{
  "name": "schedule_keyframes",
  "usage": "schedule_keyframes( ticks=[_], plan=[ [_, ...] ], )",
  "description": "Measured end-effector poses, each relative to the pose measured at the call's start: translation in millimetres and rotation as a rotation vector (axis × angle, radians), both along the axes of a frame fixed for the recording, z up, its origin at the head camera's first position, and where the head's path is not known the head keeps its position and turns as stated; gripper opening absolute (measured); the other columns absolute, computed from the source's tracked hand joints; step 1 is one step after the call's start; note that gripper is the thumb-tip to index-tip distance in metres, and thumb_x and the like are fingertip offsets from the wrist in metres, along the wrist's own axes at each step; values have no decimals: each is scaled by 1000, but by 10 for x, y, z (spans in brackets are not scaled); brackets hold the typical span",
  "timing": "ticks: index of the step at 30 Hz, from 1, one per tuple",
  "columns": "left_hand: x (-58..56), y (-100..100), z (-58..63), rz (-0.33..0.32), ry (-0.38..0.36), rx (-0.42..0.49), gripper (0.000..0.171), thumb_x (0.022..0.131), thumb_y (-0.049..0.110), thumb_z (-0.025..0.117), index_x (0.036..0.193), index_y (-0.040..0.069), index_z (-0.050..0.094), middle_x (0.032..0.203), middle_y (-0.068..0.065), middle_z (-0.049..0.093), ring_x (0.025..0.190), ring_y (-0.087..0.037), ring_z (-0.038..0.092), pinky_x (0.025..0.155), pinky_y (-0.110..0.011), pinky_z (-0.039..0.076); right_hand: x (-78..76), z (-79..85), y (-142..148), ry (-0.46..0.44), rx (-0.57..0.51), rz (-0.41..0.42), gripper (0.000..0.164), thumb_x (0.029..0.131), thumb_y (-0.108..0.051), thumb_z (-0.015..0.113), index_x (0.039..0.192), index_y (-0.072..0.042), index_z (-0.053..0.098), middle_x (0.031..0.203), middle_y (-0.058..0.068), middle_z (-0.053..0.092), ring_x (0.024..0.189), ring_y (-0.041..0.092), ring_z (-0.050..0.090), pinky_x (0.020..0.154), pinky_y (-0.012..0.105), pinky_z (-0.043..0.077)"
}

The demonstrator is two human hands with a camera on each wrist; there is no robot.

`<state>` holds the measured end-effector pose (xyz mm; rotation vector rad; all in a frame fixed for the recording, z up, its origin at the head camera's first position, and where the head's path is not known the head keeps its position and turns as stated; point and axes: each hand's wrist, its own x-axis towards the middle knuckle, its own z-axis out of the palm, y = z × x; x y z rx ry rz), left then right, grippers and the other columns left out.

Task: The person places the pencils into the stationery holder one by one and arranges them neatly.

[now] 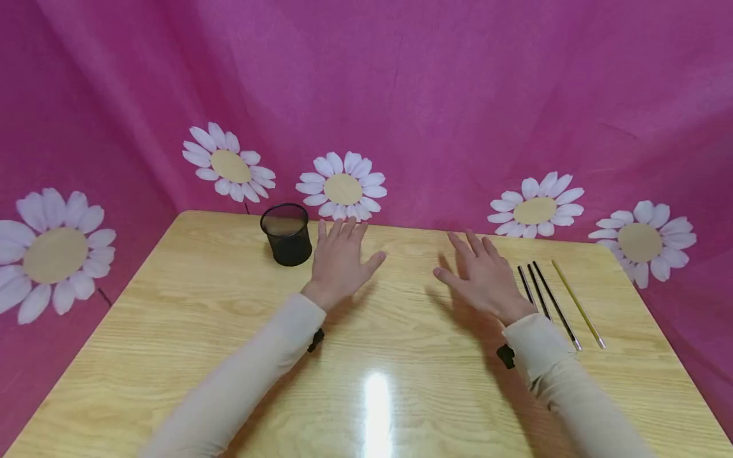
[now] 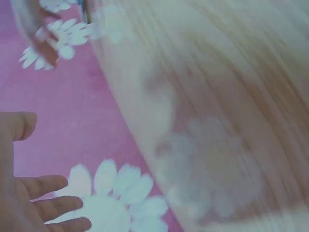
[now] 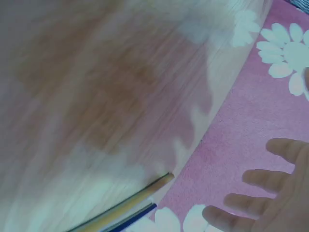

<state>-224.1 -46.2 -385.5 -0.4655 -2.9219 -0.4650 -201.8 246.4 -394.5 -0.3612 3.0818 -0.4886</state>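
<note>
My left hand (image 1: 340,262) is spread over the table just right of a black mesh pencil cup (image 1: 291,245), its fingers straight and nothing in its grasp. The cup stands upright near the back edge. Over the right half, my right hand (image 1: 483,278) has its fingers spread and holds nothing. Beside its wrist lie three dark pencils (image 1: 557,305) and one yellow pencil (image 1: 578,304), roughly side by side; the wrist and sleeve hide part of the dark ones. Extended fingers of the left hand (image 2: 38,205) and right hand (image 3: 275,188) show in the wrist views.
The light wood table (image 1: 412,394) reaches back to a pink curtain (image 1: 401,95) with big white daisies, which also hangs along both sides. Light glares off the tabletop at the front middle. A black wrist strap (image 1: 316,340) shows below the left cuff.
</note>
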Motion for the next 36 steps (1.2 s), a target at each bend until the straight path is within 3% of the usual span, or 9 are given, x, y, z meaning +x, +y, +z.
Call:
schedule_keyframes(
  ticks=[8,11,13,15,18,21,23,29,36],
  plan=[
    [150,-641,223,15,279,377,56,96,33,71,143,4,57,142,-17,61,136,-37,47,118,-57,26,216,109,232,4,51,20,84,100,-66,49,163,-14,29,166,26,25,146,55,27,109,77,28],
    [132,-896,255,76,379,518,58,93,27,75,142,3,57,140,-18,60,131,-38,45,113,-57,27,265,121,340,25,73,13,80,101,-63,51,160,-10,36,161,28,33,142,56,34,108,75,32],
    [87,-1055,259,147,379,614,67,90,29,78,146,4,51,144,-16,55,134,-36,40,114,-55,26,273,127,414,36,80,1,77,101,-59,54,157,-8,41,156,29,40,139,54,38,110,73,32],
    [31,-1195,252,207,314,715,81,88,32,81,154,8,41,153,-13,45,140,-32,32,118,-53,25,266,124,481,48,93,-20,73,101,-55,57,153,-6,46,147,30,48,133,54,44,106,71,37],
    [-51,-1351,194,275,133,846,103,84,39,85,163,17,21,166,-7,25,150,-26,18,123,-51,24,238,100,557,50,119,-57,67,100,-49,62,148,-3,52,132,31,58,120,54,52,93,68,48],
    [-114,-1440,88,275,-32,923,116,84,39,86,166,24,4,172,-2,8,156,-22,9,126,-52,20,200,49,601,38,150,-76,62,97,-46,67,140,-2,58,117,30,64,104,52,59,72,63,54],
    [-155,-1464,3,238,-89,944,120,84,36,86,166,23,-1,173,-4,5,158,-23,6,126,-53,17,172,9,625,23,160,-76,57,96,-43,69,135,-2,63,111,28,67,95,48,64,66,59,55],
    [-240,-1400,-161,145,-182,1010,124,83,26,87,165,17,-6,172,-12,8,158,-26,7,127,-52,16,124,-81,683,-57,160,-109,33,93,-35,71,109,-7,74,92,14,72,68,24,63,49,39,48],
    [-296,-1311,-218,160,-243,1032,115,83,19,87,164,13,7,164,-17,27,150,-34,29,124,-48,26,79,-110,686,-79,162,-135,28,93,-33,73,104,-8,75,90,14,74,70,26,64,49,39,47]
  ],
)
